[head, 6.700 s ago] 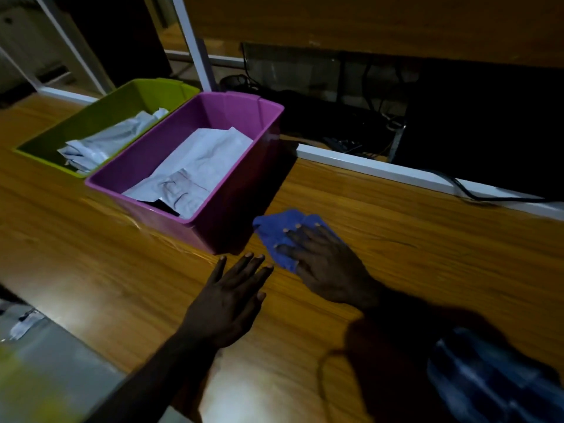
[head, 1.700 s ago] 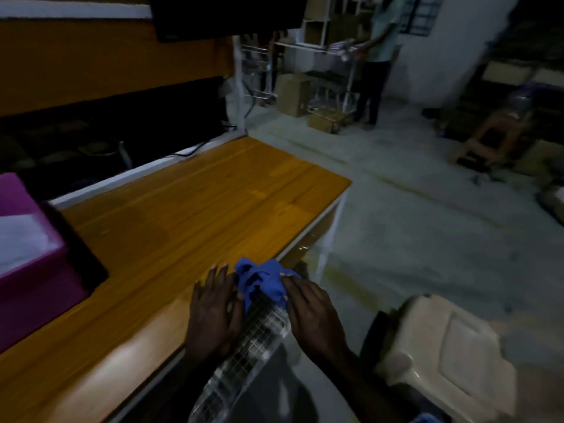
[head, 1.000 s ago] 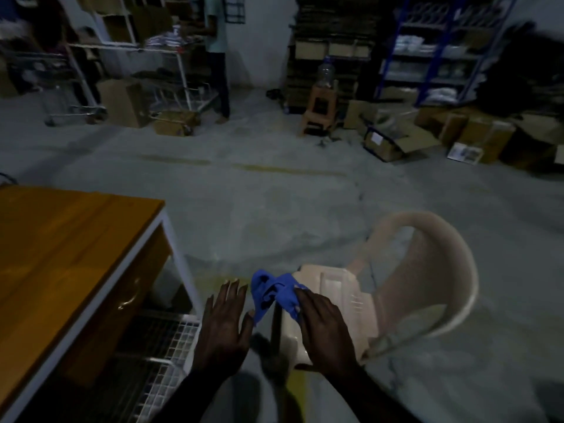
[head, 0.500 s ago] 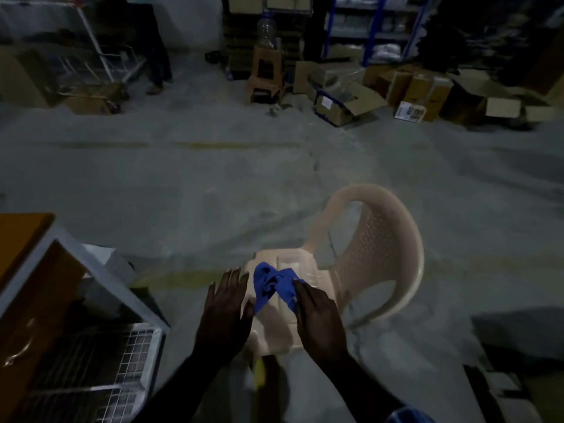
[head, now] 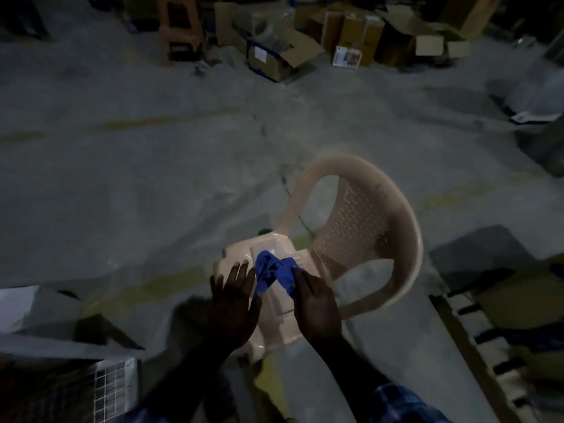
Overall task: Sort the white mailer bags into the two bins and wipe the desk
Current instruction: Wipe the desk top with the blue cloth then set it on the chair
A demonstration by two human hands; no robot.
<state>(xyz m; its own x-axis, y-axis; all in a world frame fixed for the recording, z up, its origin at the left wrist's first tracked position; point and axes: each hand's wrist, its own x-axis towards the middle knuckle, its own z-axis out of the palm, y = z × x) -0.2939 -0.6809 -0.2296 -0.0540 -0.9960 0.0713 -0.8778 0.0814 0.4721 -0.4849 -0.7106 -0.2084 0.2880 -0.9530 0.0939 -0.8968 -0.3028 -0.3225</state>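
The head view, dim and looking steeply down, showed two bare hands held out low in the centre of the frame above a beige plastic chair standing on a grey concrete floor. A crumpled blue cloth hung bunched between the hands, over the chair's seat. The right hand held the cloth, its grip narrow with fingertips pinching the right side of the bundle. The left hand lay flat and wide, fingers straight, its inner edge touching or just beside the cloth's left fold; which of the two could not be told. Judged from its folds, the cloth would handle as light, soft and limp, unlikely to slip or break, and any gathered edge or corner would serve as a place to take hold. No white mailer bags and neither bin appeared in this view, nor did the bench top; only a pale frame and a wire grid showed at the lower left. Along the top of the frame sat open cardboard boxes; what they held could not be made out in the gloom. An orange stool stood at the upper left.
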